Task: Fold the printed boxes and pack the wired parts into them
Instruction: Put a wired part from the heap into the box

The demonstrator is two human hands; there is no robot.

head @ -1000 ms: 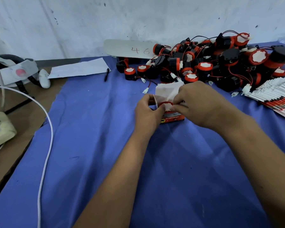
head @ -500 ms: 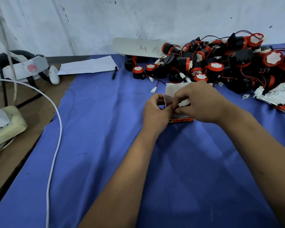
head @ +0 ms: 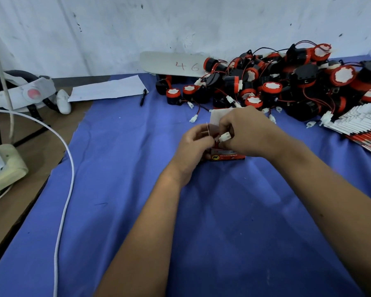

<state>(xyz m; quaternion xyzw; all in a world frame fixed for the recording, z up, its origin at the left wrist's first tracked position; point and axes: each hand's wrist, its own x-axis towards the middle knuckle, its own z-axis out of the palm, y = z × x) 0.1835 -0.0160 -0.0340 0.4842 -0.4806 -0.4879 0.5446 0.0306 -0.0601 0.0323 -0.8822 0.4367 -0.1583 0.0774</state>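
Now lifted clear above the box [head: 227, 155]: white plug [head: 225, 137], pinched in right hand [head: 247, 131] grip. Left hand [head: 196, 144] grip clenched on box's left flap, box on blue worktop [head: 137, 189]. Beyond, heaped parts [head: 276, 82]; flat boxes [head: 360, 125] far right.

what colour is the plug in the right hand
White; the plug is pinched by the right hand, with red wires below it. Head view.
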